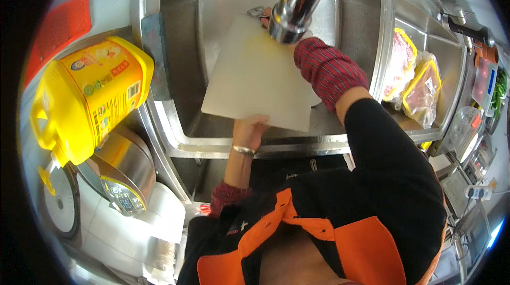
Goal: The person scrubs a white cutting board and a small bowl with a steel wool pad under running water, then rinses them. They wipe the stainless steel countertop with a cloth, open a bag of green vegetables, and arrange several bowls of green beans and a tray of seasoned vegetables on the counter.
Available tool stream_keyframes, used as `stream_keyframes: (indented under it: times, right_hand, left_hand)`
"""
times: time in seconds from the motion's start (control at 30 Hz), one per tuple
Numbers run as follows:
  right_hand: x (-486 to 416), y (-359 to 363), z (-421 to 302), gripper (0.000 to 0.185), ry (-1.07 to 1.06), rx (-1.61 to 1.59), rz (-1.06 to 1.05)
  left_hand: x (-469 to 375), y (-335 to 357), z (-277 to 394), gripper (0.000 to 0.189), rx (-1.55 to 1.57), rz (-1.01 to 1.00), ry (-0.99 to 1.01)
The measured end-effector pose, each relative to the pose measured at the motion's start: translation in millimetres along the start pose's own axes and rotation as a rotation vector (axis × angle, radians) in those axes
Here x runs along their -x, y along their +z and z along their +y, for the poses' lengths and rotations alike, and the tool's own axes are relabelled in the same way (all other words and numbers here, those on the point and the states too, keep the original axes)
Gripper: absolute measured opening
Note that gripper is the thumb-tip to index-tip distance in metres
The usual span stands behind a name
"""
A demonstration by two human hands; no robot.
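A white plastic cutting board (pixel 259 77) leans at a tilt inside the stainless-steel sink (pixel 191 137). My left hand (pixel 251 127) grips its near edge, the thumb lying on the upper face. At the far edge, my right hand (pixel 266 18) is partly covered by the chrome faucet (pixel 293 25). Its visible fingers close on a crumpled grey scourer (pixel 255 12), apparently steel wool. A yellowish stain shows on the board near the faucet. Under the board's right side, a pale rounded edge peeks out; what it belongs to is hidden.
Meat packs in clear plastic (pixel 420 89) lie in the right basin. A large yellow jug with a pump (pixel 107 93) stands at left, beside a steel appliance (pixel 127 173). A grey-blue slab (pixel 156 57) rests on the sink's left rim. A red perforated basket (pixel 63 33) is behind.
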State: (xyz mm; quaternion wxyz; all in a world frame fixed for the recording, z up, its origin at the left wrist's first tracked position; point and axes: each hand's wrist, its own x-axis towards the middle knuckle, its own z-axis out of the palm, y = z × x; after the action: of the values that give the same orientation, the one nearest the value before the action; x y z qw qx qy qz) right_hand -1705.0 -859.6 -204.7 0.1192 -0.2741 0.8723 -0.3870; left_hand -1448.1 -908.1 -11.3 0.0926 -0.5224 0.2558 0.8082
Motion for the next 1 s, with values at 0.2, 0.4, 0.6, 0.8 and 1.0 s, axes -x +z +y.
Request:
stream_keyframes:
  times: [0.2, 0.4, 0.6, 0.8, 1.0]
  right_hand:
    - [127, -32, -141, 0.006, -0.410, -0.371, -0.287]
    - [20, 26, -75, 0.012, -0.117, -0.392, -0.357]
    - [24, 25, -109, 0.007, -0.128, -0.226, -0.124]
    - [85, 11, -162, 0.009, -0.455, -0.517, -0.368]
    - [-46, 43, -10, 0.010, -0.220, -0.073, -0.063]
  left_hand:
    - [-9, 0, -5, 0.013, 0.109, -0.034, -0.098]
    - [-12, -8, -6, 0.019, -0.067, -0.063, -0.035]
    - [-14, -12, -10, 0.020, -0.073, -0.058, -0.132]
    - [-7, -2, -5, 0.027, -0.044, -0.001, -0.049]
    - [-7, 2, -4, 0.031, -0.017, 0.085, -0.003]
